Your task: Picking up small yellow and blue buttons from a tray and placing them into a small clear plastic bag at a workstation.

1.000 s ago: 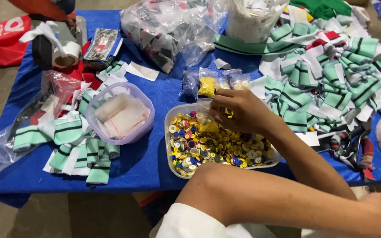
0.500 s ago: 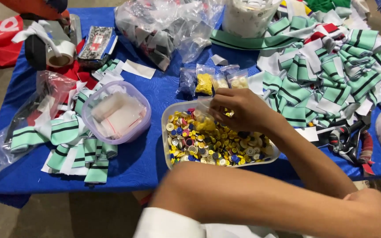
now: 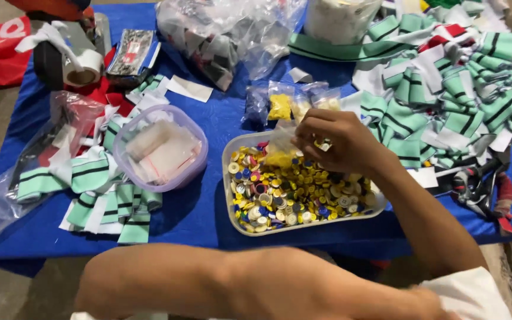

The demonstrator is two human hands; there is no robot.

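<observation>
Right hand point(image 3: 342, 142) fingers pinched on small clear bag point(image 3: 280, 144) above button tray point(image 3: 227, 178).

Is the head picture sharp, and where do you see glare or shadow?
Head view: mostly sharp on the tray of buttons and the right hand; the forearm close to the camera is soft. Glare lies on the clear plastic bags. A soft shadow falls on the blue cloth beside the lilac tub.

- Right hand point(image 3: 342, 145) over the white tray point(image 3: 227, 178) of coloured buttons point(image 3: 291, 198), fingers point(image 3: 303, 133) pinching a small clear bag point(image 3: 281, 145).
- Left forearm point(image 3: 238, 284) lies across the near edge.
- Left of the tray — a round clear tub point(image 3: 194, 163) on the blue counter point(image 3: 208, 207).
- Far right — green striped fabric pieces point(image 3: 463, 101).
</observation>
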